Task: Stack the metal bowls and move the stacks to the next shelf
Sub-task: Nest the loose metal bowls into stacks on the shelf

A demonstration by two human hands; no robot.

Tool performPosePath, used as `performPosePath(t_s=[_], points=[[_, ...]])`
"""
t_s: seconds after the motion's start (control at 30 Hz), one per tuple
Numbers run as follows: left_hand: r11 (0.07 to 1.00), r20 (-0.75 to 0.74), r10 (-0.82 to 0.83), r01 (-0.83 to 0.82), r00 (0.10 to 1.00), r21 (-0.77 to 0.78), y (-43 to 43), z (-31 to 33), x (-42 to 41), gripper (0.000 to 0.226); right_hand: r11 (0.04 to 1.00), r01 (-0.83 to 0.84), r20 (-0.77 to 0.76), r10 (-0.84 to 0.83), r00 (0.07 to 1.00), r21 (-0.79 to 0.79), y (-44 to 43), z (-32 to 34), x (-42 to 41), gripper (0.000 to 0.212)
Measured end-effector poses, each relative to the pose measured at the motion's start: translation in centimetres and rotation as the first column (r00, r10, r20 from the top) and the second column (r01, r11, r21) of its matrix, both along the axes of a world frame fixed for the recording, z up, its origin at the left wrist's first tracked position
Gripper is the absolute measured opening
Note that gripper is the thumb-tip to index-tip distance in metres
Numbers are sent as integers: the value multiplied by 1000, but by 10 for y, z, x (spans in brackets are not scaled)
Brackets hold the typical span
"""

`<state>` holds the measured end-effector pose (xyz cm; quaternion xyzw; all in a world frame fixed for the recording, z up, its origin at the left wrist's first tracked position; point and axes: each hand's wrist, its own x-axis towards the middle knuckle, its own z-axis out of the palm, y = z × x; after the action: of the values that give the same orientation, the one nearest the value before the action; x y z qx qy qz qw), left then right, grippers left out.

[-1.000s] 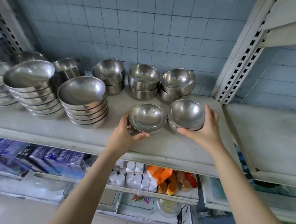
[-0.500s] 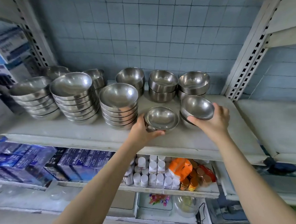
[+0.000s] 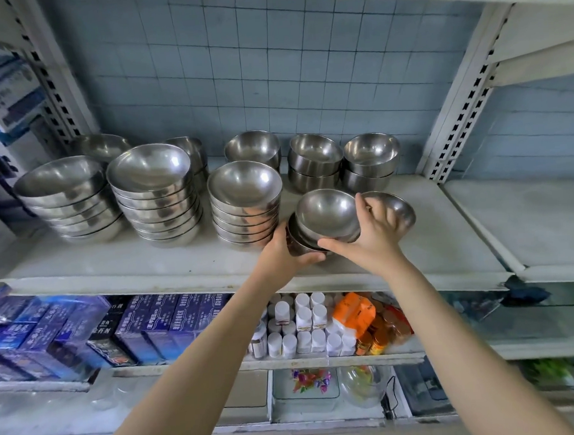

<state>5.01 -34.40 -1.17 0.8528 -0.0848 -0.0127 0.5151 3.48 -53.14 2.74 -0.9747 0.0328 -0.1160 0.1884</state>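
My right hand holds a small metal bowl by its rim, thumb under it, and sets it tilted onto the lower bowl that my left hand grips from the left side. Another small bowl stands just right of them, partly hidden behind my right hand. All three sit near the front of the white shelf. Stacks of larger bowls stand to the left, and pairs of deeper bowls stand at the back.
A slotted white upright divides this shelf from the neighbouring shelf on the right. Taller bowl stacks fill the left half. Below are blue boxes, white bottles and an orange packet.
My right hand lifted the top bowl off the right-hand pile and carried it left onto the bowl in my left hand. The camera view tilted upward.
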Motion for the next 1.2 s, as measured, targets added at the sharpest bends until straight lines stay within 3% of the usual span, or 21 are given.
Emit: performPosePath(t_s=[0.27, 0.37, 0.43, 0.53, 0.6, 0.77, 0.83, 0.93, 1.03, 1.13, 1.2], points=[[998, -2, 9, -9, 1000, 55, -1, -3, 2, 109, 994, -109, -177, 112, 978, 28, -10, 7, 4, 126], [997, -15, -5, 6, 1000, 71, -1, -4, 3, 108, 991, 49, -71, -41, 997, 123, -35, 13, 6, 125], [997, -17, -3, 4, 1000, 78, -2, -5, 5, 108, 978, 147, -90, -135, 987, 147, -60, 11, 7, 129], [994, -34, -1, 4, 999, 108, -7, -6, 7, 110, 915, 151, -240, -61, 969, 375, -86, -2, 8, 141], [987, -36, 8, -2, 999, 159, -11, -6, 8, 112, 844, 162, -231, -47, 972, 511, -97, -13, 12, 147], [978, -24, 21, -15, 999, 208, -14, -6, 7, 119, 759, 148, -167, -52, 985, 635, -98, -20, 22, 129], [986, -24, 10, -6, 1000, 168, -12, -7, 7, 121, 739, 131, -97, -89, 991, 660, -97, -21, 23, 104], [985, -35, 13, -7, 999, 175, -11, -6, 6, 123, 715, 100, 20, -157, 987, 692, -92, -11, 20, 92], [978, -28, 9, -3, 1000, 207, -12, -4, 6, 124, 692, 17, 80, -107, 991, 721, -80, 8, 17, 67], [979, -13, 16, -13, 1000, 206, -13, -5, 4, 120, 666, -70, 70, 28, 997, 743, -57, 21, 15, 77], [978, -3, 14, -13, 1000, 208, -13, -5, 4, 119, 681, -90, 26, 105, 994, 727, -42, 20, 13, 100]])
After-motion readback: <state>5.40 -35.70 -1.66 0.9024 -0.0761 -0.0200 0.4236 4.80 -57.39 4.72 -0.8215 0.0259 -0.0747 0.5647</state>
